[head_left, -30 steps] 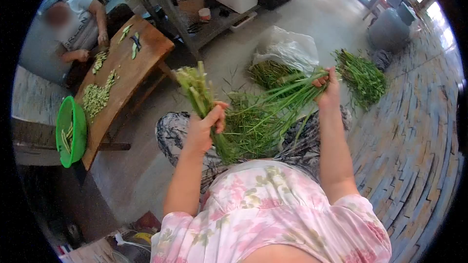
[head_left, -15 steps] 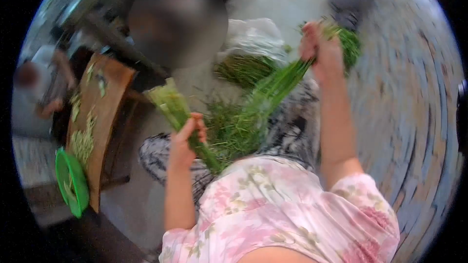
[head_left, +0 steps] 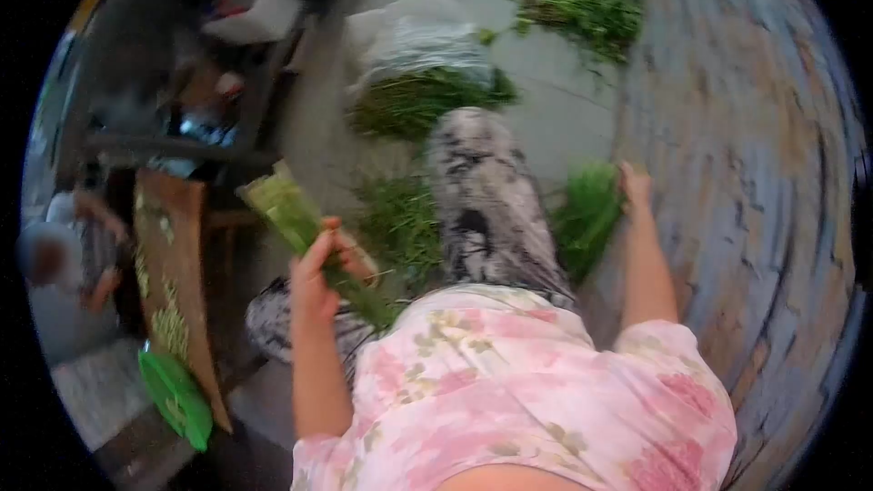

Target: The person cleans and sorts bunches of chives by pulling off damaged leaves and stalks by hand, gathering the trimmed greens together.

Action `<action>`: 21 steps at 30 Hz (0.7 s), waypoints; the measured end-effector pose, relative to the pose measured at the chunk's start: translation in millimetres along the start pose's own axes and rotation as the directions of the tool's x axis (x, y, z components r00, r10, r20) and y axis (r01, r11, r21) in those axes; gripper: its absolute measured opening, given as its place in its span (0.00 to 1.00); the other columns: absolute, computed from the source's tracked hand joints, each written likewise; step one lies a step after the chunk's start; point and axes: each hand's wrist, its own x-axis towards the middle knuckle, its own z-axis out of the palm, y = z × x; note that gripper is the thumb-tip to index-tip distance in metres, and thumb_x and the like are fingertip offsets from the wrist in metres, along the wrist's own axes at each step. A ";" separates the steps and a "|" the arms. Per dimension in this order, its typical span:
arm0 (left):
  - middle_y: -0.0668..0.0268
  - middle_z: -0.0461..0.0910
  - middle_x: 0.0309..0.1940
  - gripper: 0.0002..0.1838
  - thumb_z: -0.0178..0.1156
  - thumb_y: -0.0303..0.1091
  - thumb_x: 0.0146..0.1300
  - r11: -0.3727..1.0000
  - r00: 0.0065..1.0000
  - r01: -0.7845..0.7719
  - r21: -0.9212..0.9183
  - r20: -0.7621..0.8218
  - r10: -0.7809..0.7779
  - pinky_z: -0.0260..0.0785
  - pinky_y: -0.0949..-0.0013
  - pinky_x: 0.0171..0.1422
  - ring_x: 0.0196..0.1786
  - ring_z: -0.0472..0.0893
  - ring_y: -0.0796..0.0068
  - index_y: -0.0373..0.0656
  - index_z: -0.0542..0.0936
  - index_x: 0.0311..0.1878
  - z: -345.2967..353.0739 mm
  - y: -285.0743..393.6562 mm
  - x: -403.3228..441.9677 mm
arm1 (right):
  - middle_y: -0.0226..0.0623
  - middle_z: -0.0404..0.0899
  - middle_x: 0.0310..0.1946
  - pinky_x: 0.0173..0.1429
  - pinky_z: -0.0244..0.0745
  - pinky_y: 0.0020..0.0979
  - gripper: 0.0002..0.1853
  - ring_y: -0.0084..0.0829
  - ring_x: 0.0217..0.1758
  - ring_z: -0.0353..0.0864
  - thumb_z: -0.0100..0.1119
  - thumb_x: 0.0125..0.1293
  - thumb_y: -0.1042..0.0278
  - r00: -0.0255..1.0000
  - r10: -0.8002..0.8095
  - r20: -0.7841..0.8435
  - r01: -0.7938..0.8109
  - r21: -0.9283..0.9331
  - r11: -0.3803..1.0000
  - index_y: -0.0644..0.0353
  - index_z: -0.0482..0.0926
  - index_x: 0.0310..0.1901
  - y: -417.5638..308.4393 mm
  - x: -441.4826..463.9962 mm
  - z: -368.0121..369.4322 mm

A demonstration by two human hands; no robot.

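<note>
My left hand (head_left: 316, 277) is closed round a thick bundle of green stalks (head_left: 280, 206), its pale cut ends pointing up and to the left. The lower end of that bundle reaches down to my lap. Out to the right, beside my bent knee (head_left: 477, 191), my right hand (head_left: 637, 189) grips a loose bunch of thin greens (head_left: 584, 218) by one edge; its fingers are small and partly blurred. Loose green sprigs (head_left: 400, 223) lie on the floor between my left hand and the knee.
Ahead lie a pile of greens (head_left: 409, 107) by a white plastic sack (head_left: 423, 36), and another heap (head_left: 577, 11) farther right. At left, a wooden board (head_left: 182, 245) bears pale pieces near a green basket (head_left: 177, 400). A person (head_left: 77, 227) sits beyond it. Wall-like planking (head_left: 746, 173) runs along the right.
My right hand has come down and to the right, bringing the thin greens from across my lap to the knee's right side. My left hand keeps its bundle. The view has shifted.
</note>
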 end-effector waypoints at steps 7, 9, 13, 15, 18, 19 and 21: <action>0.67 0.75 0.29 0.19 0.58 0.31 0.57 0.986 0.971 0.118 -0.115 0.221 -0.091 0.71 0.71 0.36 0.32 0.76 0.76 0.37 0.71 0.51 30.9 0.2 4.5 | 0.42 0.76 0.46 0.50 0.69 0.32 0.27 0.32 0.48 0.75 0.55 0.62 0.57 0.849 -0.514 0.124 0.525 -0.321 0.789 0.69 0.68 0.56 -49.6 35.9 33.4; 0.67 0.75 0.29 0.20 0.56 0.31 0.58 0.983 0.965 0.115 -0.144 0.251 -0.076 0.72 0.69 0.38 0.32 0.76 0.75 0.37 0.70 0.53 30.0 -2.8 9.0 | 0.36 0.77 0.43 0.47 0.70 0.27 0.19 0.26 0.44 0.76 0.52 0.64 0.65 0.757 -0.578 0.305 0.604 0.009 0.797 0.66 0.71 0.53 -128.1 -45.6 83.4; 0.66 0.74 0.27 0.20 0.56 0.30 0.58 0.999 0.973 0.040 -0.034 0.231 -0.031 0.71 0.68 0.39 0.31 0.77 0.73 0.38 0.68 0.54 35.9 -7.1 7.1 | 0.30 0.77 0.35 0.42 0.71 0.22 0.08 0.20 0.35 0.75 0.54 0.60 0.76 0.397 -0.535 0.745 0.441 0.357 0.823 0.63 0.77 0.41 -206.9 -226.6 156.7; 0.67 0.74 0.27 0.17 0.58 0.29 0.57 0.994 0.979 -0.049 0.101 0.201 0.028 0.68 0.71 0.36 0.29 0.76 0.75 0.38 0.70 0.50 41.8 -8.1 3.0 | 0.31 0.77 0.32 0.39 0.73 0.23 0.10 0.20 0.33 0.76 0.57 0.58 0.76 0.145 -0.494 0.857 0.569 0.336 0.751 0.64 0.76 0.42 -200.4 -275.3 187.8; 0.70 0.73 0.30 0.13 0.60 0.27 0.55 0.978 0.984 -0.137 0.157 0.134 0.116 0.66 0.74 0.32 0.28 0.73 0.79 0.39 0.72 0.44 43.3 -10.0 -3.0 | 0.29 0.76 0.27 0.33 0.72 0.22 0.08 0.21 0.29 0.76 0.58 0.58 0.74 0.065 -0.470 0.880 0.637 0.326 0.699 0.65 0.75 0.38 -185.6 -319.6 226.4; 0.70 0.73 0.30 0.13 0.60 0.28 0.55 0.981 0.978 -0.151 0.122 0.166 0.129 0.66 0.74 0.32 0.28 0.73 0.79 0.39 0.72 0.43 37.4 -9.0 -5.1 | 0.29 0.76 0.25 0.31 0.72 0.22 0.07 0.21 0.27 0.75 0.58 0.58 0.73 0.071 -0.467 0.881 0.652 0.313 0.691 0.65 0.75 0.37 -181.6 -326.1 234.9; 0.70 0.73 0.31 0.11 0.60 0.29 0.55 0.983 0.960 -0.176 0.050 0.229 0.161 0.66 0.74 0.32 0.28 0.73 0.78 0.40 0.73 0.41 26.0 -8.4 -7.6 | 0.29 0.75 0.23 0.27 0.71 0.21 0.06 0.20 0.23 0.74 0.58 0.59 0.72 0.100 -0.379 0.920 0.517 0.278 0.810 0.65 0.74 0.34 -176.7 -331.8 247.0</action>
